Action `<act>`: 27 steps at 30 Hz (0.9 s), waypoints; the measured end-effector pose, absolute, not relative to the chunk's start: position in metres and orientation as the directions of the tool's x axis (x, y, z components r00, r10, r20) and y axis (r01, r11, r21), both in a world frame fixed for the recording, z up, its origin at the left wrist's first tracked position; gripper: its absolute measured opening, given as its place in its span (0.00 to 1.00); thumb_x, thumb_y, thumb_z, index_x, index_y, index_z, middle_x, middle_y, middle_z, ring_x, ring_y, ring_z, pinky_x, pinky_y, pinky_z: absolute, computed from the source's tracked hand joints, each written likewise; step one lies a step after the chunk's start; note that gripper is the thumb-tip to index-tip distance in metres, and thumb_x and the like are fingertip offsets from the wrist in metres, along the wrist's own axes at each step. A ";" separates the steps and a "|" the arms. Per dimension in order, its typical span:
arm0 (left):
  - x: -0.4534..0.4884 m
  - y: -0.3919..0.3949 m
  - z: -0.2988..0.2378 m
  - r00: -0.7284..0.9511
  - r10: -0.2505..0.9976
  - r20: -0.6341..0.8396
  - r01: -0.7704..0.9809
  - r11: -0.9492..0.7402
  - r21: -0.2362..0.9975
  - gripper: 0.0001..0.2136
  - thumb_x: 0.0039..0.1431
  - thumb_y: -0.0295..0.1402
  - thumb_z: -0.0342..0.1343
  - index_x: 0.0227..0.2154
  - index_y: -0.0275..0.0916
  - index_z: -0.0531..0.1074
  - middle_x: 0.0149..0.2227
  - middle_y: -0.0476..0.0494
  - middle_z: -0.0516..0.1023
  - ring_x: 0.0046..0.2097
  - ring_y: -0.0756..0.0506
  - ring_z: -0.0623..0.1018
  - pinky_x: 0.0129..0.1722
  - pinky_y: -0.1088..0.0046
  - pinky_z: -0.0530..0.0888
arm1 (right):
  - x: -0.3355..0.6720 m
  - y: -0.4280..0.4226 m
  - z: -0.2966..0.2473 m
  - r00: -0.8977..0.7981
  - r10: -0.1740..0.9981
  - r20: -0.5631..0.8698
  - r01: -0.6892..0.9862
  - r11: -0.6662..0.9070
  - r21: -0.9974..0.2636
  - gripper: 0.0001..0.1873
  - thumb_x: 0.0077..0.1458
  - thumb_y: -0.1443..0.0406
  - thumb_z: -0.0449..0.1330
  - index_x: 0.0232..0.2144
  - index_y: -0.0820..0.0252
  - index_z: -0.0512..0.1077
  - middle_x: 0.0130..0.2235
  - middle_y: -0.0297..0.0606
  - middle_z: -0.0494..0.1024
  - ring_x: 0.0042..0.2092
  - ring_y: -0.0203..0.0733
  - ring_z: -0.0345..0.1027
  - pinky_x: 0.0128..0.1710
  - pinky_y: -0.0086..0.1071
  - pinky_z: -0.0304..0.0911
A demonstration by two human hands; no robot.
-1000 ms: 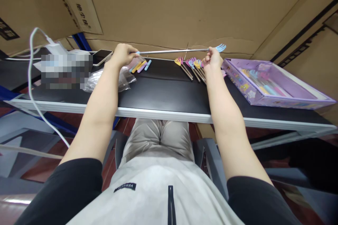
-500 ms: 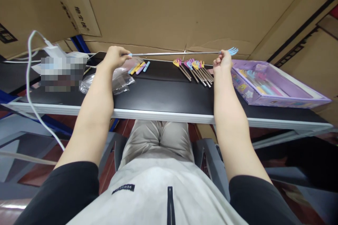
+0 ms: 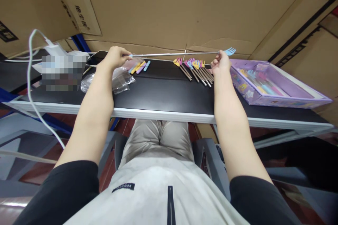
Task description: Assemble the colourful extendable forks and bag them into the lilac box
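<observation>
Stretched level above the far side of the black table is a telescopic back scratcher with a long metal rod and a light blue claw head. My left hand pinches its blue handle end. Just below the claw, my right hand is closed around the rod's other end. Beneath the rod lie several more back scratchers, collapsed, with yellow, pink, purple and blue claws. Several coloured handle sleeves in yellow, purple and blue rest to the right of my left hand.
A purple open box with several back scratchers in it stands at the right of the black table. Clear plastic bags lie by my left forearm. At the left are a white cable and a blurred-out item. Cardboard walls the back.
The claw end and my right hand have shifted slightly left, and the right fingers look a little looser. My left hand has barely moved.
</observation>
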State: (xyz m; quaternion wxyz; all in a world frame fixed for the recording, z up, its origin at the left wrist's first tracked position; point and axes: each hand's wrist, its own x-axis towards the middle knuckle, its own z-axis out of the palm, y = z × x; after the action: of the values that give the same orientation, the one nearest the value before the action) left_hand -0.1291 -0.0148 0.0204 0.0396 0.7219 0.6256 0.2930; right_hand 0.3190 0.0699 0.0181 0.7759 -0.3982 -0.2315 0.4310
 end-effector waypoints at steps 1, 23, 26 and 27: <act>-0.128 -0.016 0.021 0.045 0.928 0.369 0.882 -0.210 0.422 0.15 0.59 0.38 0.58 0.47 0.43 0.83 0.47 0.40 0.86 0.56 0.34 0.78 0.59 0.59 0.71 | 0.321 0.072 0.016 0.513 0.858 0.026 -0.477 0.310 -0.822 0.26 0.61 0.45 0.63 0.27 0.56 0.61 0.25 0.28 0.65 0.23 0.29 0.58 0.19 0.25 0.53; -0.097 0.001 0.011 0.260 0.827 0.498 0.855 -0.437 0.279 0.10 0.59 0.36 0.56 0.35 0.43 0.83 0.33 0.40 0.82 0.45 0.36 0.79 0.48 0.60 0.72 | 0.266 0.021 0.039 0.494 0.868 -0.040 -0.423 0.199 -0.884 0.26 0.63 0.67 0.67 0.21 0.57 0.55 0.17 0.19 0.57 0.16 0.22 0.44 0.14 0.18 0.42; -0.059 0.000 0.008 0.336 0.789 0.515 0.829 -0.507 0.236 0.12 0.64 0.37 0.54 0.34 0.40 0.82 0.35 0.37 0.81 0.46 0.35 0.78 0.49 0.58 0.71 | 0.217 0.010 0.028 0.408 0.913 0.011 -0.379 0.180 -0.908 0.26 0.61 0.63 0.70 0.22 0.56 0.56 0.16 0.19 0.56 0.15 0.22 0.45 0.14 0.18 0.41; -0.048 0.000 0.006 0.348 0.780 0.521 0.823 -0.520 0.228 0.12 0.65 0.37 0.54 0.35 0.39 0.82 0.37 0.37 0.80 0.46 0.35 0.78 0.50 0.58 0.70 | 0.202 0.006 0.023 0.360 0.933 0.022 -0.368 0.164 -0.915 0.26 0.60 0.63 0.70 0.22 0.56 0.56 0.16 0.19 0.56 0.15 0.22 0.46 0.14 0.19 0.42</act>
State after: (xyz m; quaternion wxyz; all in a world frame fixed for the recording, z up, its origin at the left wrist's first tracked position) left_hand -0.0475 -0.0002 0.0062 -0.0368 0.8201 0.4885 0.2955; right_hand 0.2015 0.0062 0.0234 0.6940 -0.4454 -0.3169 0.4686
